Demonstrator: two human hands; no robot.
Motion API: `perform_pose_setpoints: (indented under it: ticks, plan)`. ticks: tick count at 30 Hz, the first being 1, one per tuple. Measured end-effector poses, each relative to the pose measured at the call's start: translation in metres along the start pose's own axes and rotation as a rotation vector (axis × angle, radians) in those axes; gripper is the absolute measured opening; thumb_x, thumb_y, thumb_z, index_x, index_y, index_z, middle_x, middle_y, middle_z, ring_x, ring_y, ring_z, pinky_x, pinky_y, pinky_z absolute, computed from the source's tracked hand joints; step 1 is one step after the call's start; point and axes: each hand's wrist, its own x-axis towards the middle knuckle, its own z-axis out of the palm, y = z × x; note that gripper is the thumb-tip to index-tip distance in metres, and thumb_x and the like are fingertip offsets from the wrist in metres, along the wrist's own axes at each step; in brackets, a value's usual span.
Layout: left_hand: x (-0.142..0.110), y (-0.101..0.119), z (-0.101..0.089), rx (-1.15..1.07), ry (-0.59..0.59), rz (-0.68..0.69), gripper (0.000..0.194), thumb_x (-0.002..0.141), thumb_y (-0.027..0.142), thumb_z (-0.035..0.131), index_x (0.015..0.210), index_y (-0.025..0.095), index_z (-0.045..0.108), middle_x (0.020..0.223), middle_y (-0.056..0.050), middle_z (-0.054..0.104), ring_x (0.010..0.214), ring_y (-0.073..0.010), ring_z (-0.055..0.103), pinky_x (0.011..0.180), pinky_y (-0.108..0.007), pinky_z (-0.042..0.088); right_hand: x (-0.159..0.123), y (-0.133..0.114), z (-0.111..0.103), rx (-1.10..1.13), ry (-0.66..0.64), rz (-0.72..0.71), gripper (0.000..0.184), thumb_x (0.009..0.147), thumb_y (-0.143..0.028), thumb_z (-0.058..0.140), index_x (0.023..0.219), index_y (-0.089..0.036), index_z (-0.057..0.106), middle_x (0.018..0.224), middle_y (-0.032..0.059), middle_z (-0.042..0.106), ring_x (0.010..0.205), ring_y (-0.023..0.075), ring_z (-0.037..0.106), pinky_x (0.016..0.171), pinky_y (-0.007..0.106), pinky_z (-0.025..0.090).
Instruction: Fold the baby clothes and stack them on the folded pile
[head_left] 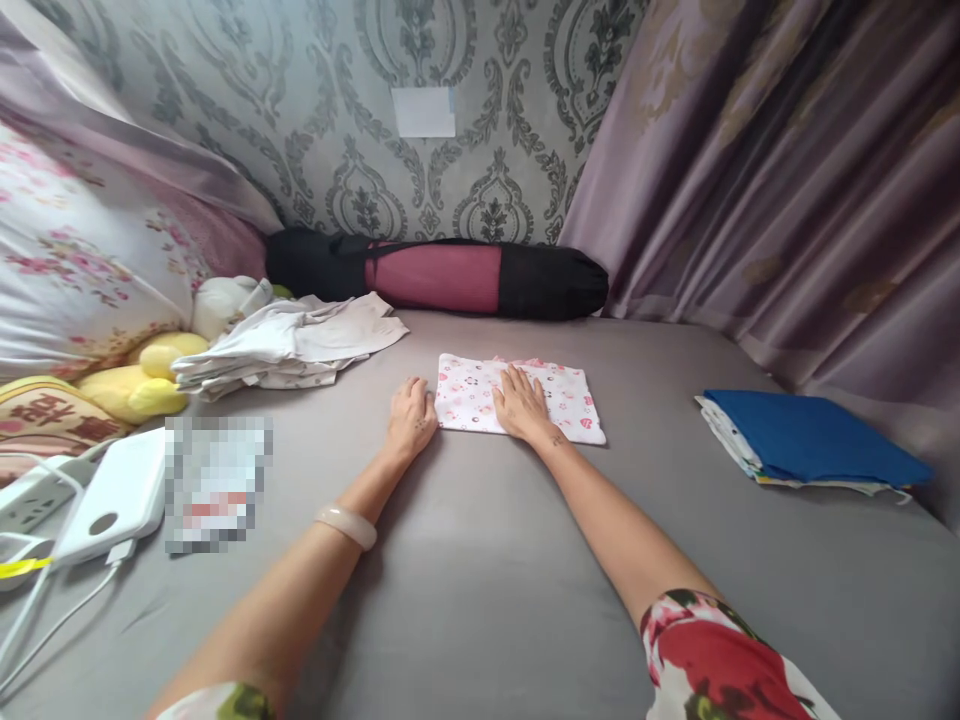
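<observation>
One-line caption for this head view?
Both hands, left and right, press flat on a folded patterned cloth on a grey bed.

1. Both arms are seen stretched forward from the lower edge of the view, converging toward the middle.
2. The left hand [409,418] is laid palm down, fingers extended and held close together, the wrist kept straight.
3. A pale bangle is worn on the left forearm, well back from the fingers.
4. The right hand [523,404] is laid flat, palm down, fingers slightly spread and pointed away from the body.
5. The two hands are set near each other, a gap kept between them.
6. Floral short sleeves are seen at both upper arms.
</observation>
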Motion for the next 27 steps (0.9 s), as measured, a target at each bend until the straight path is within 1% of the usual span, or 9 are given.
perform_pose_setpoints:
  ticks: [4,9,12,16,22,24,27]
  plan:
    - [0.0,0.001,-0.001,0.006,-0.012,0.036,0.032,0.092,0.018,0.036,0.116,0.014,0.056,0.129,-0.018,0.059,0.131,-0.029,0.048,0.11,-0.048,0.039,0.006,-0.011,-0.002,0.001,0.016,0.013,0.058,0.101,-0.035,0.022,0.151,-0.007,0.032,0.162,0.0146,0.023,0.149,0.0249,0.019,0.12,0.047,0.009]
    - [0.0,0.0,-0.002,0.017,-0.006,0.048,0.031,0.091,0.014,0.036,0.115,0.015,0.055,0.126,-0.017,0.06,0.128,-0.0275,0.051,0.109,-0.046,0.04,0.02,-0.025,0.001,0.033,0.021,-0.026,0.06,0.101,-0.037,0.021,0.152,-0.005,0.028,0.163,0.0136,0.02,0.15,0.0241,0.014,0.121,0.048,0.006]
    - [0.001,-0.001,-0.001,0.031,0.0,0.045,0.032,0.089,0.011,0.037,0.115,0.013,0.055,0.127,-0.018,0.06,0.129,-0.0281,0.05,0.11,-0.045,0.039,0.025,-0.028,0.006,0.041,0.016,0.0,0.062,0.102,-0.039,0.019,0.153,-0.005,0.027,0.162,0.0137,0.021,0.151,0.0237,0.014,0.121,0.047,0.007]
    - [0.001,-0.001,0.0,0.034,-0.001,0.039,0.035,0.085,0.007,0.039,0.115,0.013,0.055,0.127,-0.018,0.06,0.128,-0.028,0.049,0.111,-0.045,0.038,0.026,-0.027,0.01,0.033,0.037,-0.001,0.062,0.102,-0.039,0.018,0.153,-0.005,0.028,0.162,0.013,0.022,0.15,0.0228,0.015,0.121,0.046,0.007]
    - [0.001,-0.001,-0.001,0.017,-0.013,0.022,0.037,0.082,0.005,0.038,0.114,0.014,0.055,0.125,-0.017,0.06,0.128,-0.0275,0.049,0.111,-0.045,0.037,0.026,-0.026,0.008,0.002,0.016,0.004,0.061,0.102,-0.038,0.017,0.153,-0.006,0.027,0.162,0.0137,0.022,0.15,0.023,0.015,0.121,0.046,0.008]
    - [0.001,0.0,-0.002,0.011,-0.027,0.012,0.037,0.081,0.005,0.039,0.113,0.014,0.055,0.124,-0.016,0.06,0.126,-0.0269,0.051,0.111,-0.045,0.037,0.027,-0.029,0.006,0.003,0.01,0.015,0.061,0.102,-0.038,0.018,0.153,-0.007,0.028,0.162,0.0144,0.023,0.15,0.0241,0.015,0.12,0.047,0.009]
    - [0.001,0.0,-0.003,0.007,-0.046,0.004,0.036,0.081,0.005,0.039,0.112,0.016,0.054,0.122,-0.015,0.061,0.123,-0.0257,0.053,0.11,-0.044,0.038,0.028,-0.04,0.005,0.024,0.018,0.013,0.06,0.102,-0.038,0.019,0.152,-0.008,0.03,0.162,0.0146,0.023,0.15,0.0254,0.016,0.12,0.047,0.008]
